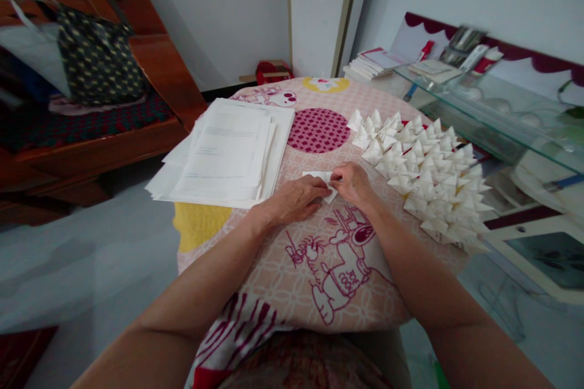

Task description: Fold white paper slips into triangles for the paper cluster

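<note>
A small folded piece of white paper [314,174] lies on the patterned tablecloth [283,273], between my two hands. My left hand [298,197] rests over its left side, fingers pressed down on the paper. At the paper's right edge, my right hand [351,183] pinches it between thumb and fingers. Part of the paper is hidden under the fingers. To the left is a stack of white sheets [223,152], some with faint print. On the right stand rows of folded paper pieces [420,176] with pointed tips.
A glass shelf [502,115] with cups and papers is beyond the table at right. A pile of booklets [374,64] sits by its near end. On the left is a wooden bench [168,73] with a dotted bag [98,55]. A red box [274,72] is behind the table.
</note>
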The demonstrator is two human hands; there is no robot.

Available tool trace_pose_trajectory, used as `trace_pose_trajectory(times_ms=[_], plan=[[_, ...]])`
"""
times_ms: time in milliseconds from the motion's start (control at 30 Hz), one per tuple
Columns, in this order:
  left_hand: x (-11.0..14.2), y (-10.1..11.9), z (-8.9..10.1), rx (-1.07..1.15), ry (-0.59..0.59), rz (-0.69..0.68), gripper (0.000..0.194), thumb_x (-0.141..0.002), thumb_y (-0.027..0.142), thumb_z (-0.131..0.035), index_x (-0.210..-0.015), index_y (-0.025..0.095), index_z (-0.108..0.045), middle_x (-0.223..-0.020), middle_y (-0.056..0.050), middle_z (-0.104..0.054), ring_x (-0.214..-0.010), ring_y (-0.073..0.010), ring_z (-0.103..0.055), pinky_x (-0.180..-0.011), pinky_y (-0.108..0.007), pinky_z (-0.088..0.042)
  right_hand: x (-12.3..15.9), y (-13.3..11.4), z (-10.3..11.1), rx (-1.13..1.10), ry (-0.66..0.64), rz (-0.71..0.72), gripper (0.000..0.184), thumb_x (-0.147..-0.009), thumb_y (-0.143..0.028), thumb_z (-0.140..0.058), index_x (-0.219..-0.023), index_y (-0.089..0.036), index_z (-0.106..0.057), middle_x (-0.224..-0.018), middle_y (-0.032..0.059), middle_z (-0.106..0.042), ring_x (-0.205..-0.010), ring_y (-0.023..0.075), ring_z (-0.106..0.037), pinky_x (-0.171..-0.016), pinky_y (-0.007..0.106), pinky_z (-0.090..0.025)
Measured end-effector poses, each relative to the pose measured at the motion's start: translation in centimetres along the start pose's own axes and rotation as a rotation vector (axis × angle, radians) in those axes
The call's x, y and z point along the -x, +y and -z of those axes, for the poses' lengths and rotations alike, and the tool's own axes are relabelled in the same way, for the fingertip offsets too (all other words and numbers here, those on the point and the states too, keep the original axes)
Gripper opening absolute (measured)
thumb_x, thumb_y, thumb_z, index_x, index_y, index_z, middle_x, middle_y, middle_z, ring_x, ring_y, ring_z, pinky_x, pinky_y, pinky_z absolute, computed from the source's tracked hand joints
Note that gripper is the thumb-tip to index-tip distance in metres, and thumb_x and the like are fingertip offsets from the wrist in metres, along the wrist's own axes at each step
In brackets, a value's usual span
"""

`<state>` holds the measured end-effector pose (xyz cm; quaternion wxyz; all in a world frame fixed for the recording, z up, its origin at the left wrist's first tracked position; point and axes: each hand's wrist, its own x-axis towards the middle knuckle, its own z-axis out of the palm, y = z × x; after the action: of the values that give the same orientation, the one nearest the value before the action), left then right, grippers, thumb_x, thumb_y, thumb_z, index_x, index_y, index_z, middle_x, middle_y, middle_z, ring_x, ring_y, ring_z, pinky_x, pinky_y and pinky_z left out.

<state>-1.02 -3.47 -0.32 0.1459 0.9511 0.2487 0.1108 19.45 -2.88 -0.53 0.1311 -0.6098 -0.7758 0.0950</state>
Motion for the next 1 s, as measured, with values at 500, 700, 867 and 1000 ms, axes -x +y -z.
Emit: trace_pose_trajectory(times_ms=[500,700,867,1000], plan=[[-0.1,0.0,-0.4,-0.049,-0.012,0.017,0.038,-0.093,0.019,-0.057,-0.130,0.018,-0.066,-0.137,-0.010,-0.066,-0.126,-0.0269,-0.060,-0.107,-0.043,-0.052,0.4,1.6,0.8,-0.288,0.298,-0.025,0.014,-0.082,-0.016,-0.064,-0.078,-0.019,-0.077,-0.083,0.0044,-0.076,-0.080,0.0192,-0.066,-0.075,0.030,-0.049],[-0.1,0.1,-0.2,-0.055,-0.021,0.024,0.039,-0.093,0.019,-0.058,-0.131,0.018,-0.066,-0.137,-0.010,-0.066,-0.126,-0.0270,-0.060,-0.107,-0.043,-0.052,1.5,1.6,0.6,-0.281,0.088,-0.141,0.009,-0.080,-0.023,-0.069,-0.079,-0.020,-0.078,-0.066,0.0001,-0.069,-0.062,0.0147,-0.060,-0.059,0.026,-0.040],[-0.2,0.2,-0.1,-0.049,-0.032,0.025,0.038,-0.093,0.018,-0.058,-0.130,0.017,-0.067,-0.136,-0.012,-0.066,-0.125,-0.0273,-0.060,-0.107,-0.043,-0.052,1.5,1.0,0.5,-0.241,-0.027,-0.227,0.005,-0.078,-0.026,-0.074,-0.079,-0.021,-0.076,-0.064,-0.0012,-0.066,-0.061,0.0137,-0.057,-0.057,0.026,-0.036],[-0.3,0.3,0.0,-0.037,-0.031,0.027,0.038,-0.091,0.016,-0.059,-0.129,0.018,-0.068,-0.134,-0.011,-0.067,-0.124,-0.0274,-0.061,-0.105,-0.044,-0.053,1.5,0.7,1.0,-0.192,-0.050,-0.227,0.016,-0.074,-0.029,-0.081,-0.085,-0.020,-0.075,-0.071,0.0001,-0.067,-0.064,0.0148,-0.058,-0.058,0.026,-0.037]])
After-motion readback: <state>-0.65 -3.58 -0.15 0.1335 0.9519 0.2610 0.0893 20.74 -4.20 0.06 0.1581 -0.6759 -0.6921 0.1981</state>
